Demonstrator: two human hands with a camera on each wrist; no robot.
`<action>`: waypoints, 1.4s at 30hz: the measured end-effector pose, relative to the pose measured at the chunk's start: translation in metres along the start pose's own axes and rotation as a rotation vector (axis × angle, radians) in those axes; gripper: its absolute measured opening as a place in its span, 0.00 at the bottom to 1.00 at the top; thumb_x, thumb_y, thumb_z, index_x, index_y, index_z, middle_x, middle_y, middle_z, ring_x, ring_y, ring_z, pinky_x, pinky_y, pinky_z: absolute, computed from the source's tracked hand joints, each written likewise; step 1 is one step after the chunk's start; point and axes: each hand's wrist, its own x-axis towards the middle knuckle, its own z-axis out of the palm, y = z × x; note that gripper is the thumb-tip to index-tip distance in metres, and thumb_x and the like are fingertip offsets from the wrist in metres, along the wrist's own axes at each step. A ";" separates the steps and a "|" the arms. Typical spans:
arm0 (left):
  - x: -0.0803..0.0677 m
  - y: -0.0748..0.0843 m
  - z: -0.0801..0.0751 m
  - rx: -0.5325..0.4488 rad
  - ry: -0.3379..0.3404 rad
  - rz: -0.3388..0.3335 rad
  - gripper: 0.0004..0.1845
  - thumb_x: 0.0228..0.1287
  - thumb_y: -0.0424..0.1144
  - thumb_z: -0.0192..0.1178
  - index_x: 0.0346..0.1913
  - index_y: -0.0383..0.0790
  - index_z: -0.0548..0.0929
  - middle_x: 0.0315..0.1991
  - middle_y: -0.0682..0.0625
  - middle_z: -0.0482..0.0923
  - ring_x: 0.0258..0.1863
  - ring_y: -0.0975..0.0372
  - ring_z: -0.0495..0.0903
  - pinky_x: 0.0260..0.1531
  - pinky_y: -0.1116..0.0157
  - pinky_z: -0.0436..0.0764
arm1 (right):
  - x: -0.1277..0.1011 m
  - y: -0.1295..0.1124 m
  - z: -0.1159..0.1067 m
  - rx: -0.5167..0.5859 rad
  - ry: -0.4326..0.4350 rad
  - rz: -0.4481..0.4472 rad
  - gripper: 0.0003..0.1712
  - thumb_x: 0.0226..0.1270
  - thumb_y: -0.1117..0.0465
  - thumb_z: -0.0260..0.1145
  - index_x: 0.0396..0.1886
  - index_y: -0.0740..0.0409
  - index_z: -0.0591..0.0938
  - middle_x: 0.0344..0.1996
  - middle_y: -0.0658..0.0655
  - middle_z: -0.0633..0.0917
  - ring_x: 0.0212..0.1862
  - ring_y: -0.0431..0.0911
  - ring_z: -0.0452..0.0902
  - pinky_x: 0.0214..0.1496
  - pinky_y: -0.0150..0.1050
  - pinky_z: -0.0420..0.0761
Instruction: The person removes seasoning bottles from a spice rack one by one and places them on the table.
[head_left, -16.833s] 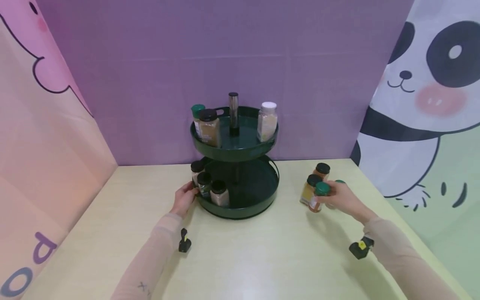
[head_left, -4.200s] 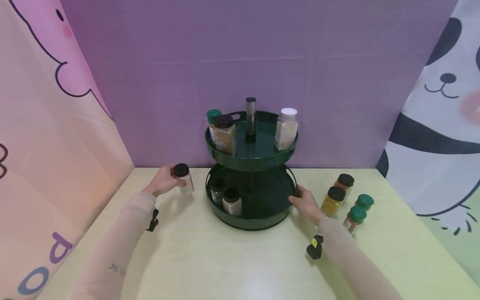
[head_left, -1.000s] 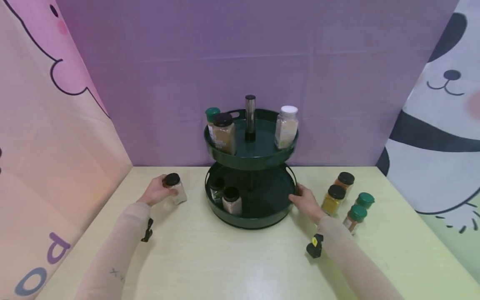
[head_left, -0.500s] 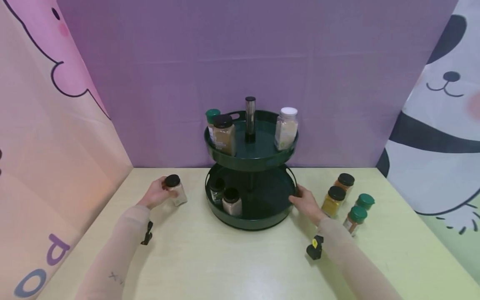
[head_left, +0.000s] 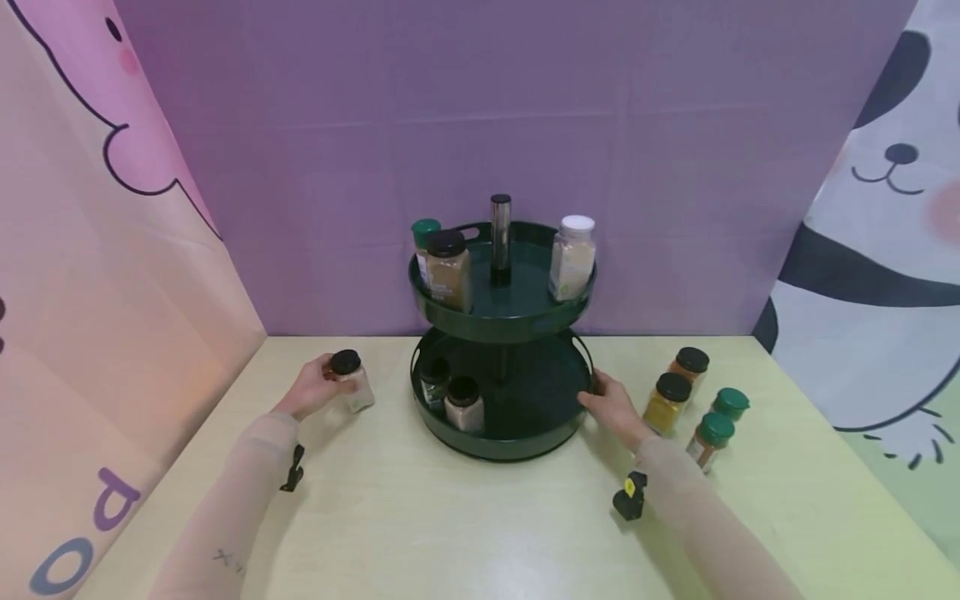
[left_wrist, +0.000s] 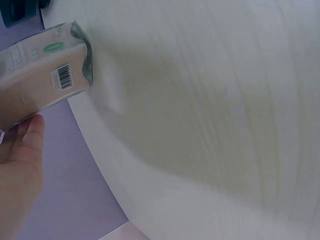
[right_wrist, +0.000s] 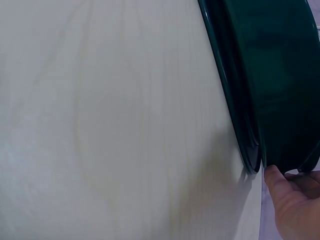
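Note:
My left hand (head_left: 315, 387) grips a spice jar (head_left: 358, 392) with a black lid, left of the dark green two-tier turntable (head_left: 501, 446). Its pale contents and a barcode label show in the left wrist view. The jar leans; whether its base touches the table I cannot tell. On the opposite side my right hand (head_left: 615, 408) holds the lower tier's rim at the handle cut-out, thumb on the outer wall in the right wrist view. Two black-lidded jars, a dark one (head_left: 435, 385) and a pale one (head_left: 465, 410), stand on the lower tier at left.
Up on the top tier are a green-lidded jar (head_left: 422, 258), a brown-filled jar (head_left: 450, 279) and a white-lidded jar (head_left: 572, 262). Right of my right hand stand a yellow jar (head_left: 664, 410), an orange jar (head_left: 688, 367) and two green-lidded jars (head_left: 707, 446). A purple backdrop (head_left: 337, 208) closes off the rear.
Earlier, my right hand held a green-lidded jar at right; now it holds the turntable's rim. My left hand took a black-lidded jar off the lower tier and moved it left. The last second shows almost no motion.

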 end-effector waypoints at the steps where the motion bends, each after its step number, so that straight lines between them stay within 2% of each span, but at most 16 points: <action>1: 0.000 0.000 0.000 -0.003 0.001 0.009 0.33 0.58 0.37 0.61 0.63 0.26 0.61 0.57 0.30 0.68 0.53 0.46 0.70 0.54 0.53 0.71 | 0.000 0.000 0.000 -0.004 0.001 -0.003 0.36 0.67 0.64 0.50 0.69 0.71 0.48 0.66 0.73 0.57 0.68 0.62 0.53 0.68 0.53 0.58; 5: -0.001 0.000 -0.002 -0.026 0.005 0.036 0.35 0.58 0.38 0.62 0.64 0.27 0.60 0.58 0.30 0.68 0.55 0.45 0.70 0.57 0.52 0.70 | 0.000 0.002 0.000 -0.008 0.007 -0.020 0.36 0.67 0.64 0.50 0.69 0.72 0.48 0.66 0.74 0.58 0.67 0.62 0.54 0.68 0.53 0.59; 12: 0.001 0.005 -0.008 -0.056 -0.016 0.024 0.44 0.57 0.42 0.62 0.69 0.29 0.50 0.66 0.31 0.57 0.63 0.43 0.61 0.63 0.49 0.63 | 0.000 0.003 0.001 -0.001 0.008 -0.032 0.36 0.67 0.65 0.50 0.69 0.72 0.48 0.65 0.74 0.58 0.67 0.62 0.54 0.68 0.53 0.59; 17: 0.001 0.012 -0.012 -0.042 -0.008 0.049 0.44 0.57 0.44 0.62 0.69 0.30 0.50 0.68 0.35 0.55 0.66 0.44 0.58 0.64 0.50 0.61 | 0.001 0.004 0.002 0.004 0.007 -0.021 0.36 0.67 0.64 0.50 0.69 0.72 0.48 0.65 0.74 0.58 0.67 0.62 0.55 0.68 0.53 0.60; 25: 0.000 0.021 -0.017 -0.007 -0.027 0.047 0.43 0.59 0.47 0.60 0.71 0.36 0.50 0.71 0.39 0.51 0.69 0.44 0.50 0.67 0.48 0.55 | 0.002 0.005 0.001 0.004 0.013 -0.034 0.35 0.66 0.65 0.50 0.69 0.72 0.49 0.65 0.74 0.60 0.66 0.62 0.56 0.67 0.52 0.61; 35: -0.004 0.034 -0.019 -0.008 0.014 0.046 0.46 0.55 0.55 0.61 0.71 0.41 0.51 0.71 0.43 0.51 0.70 0.47 0.49 0.67 0.49 0.55 | 0.002 0.004 0.001 -0.004 0.005 -0.017 0.36 0.67 0.64 0.50 0.69 0.72 0.48 0.65 0.74 0.59 0.67 0.62 0.55 0.68 0.53 0.60; 42: -0.006 0.048 -0.016 0.022 0.020 0.094 0.44 0.55 0.53 0.62 0.71 0.43 0.54 0.71 0.45 0.53 0.70 0.47 0.50 0.67 0.50 0.56 | 0.001 0.004 0.000 -0.006 0.011 -0.032 0.36 0.66 0.65 0.50 0.69 0.72 0.49 0.65 0.74 0.59 0.67 0.62 0.56 0.67 0.53 0.60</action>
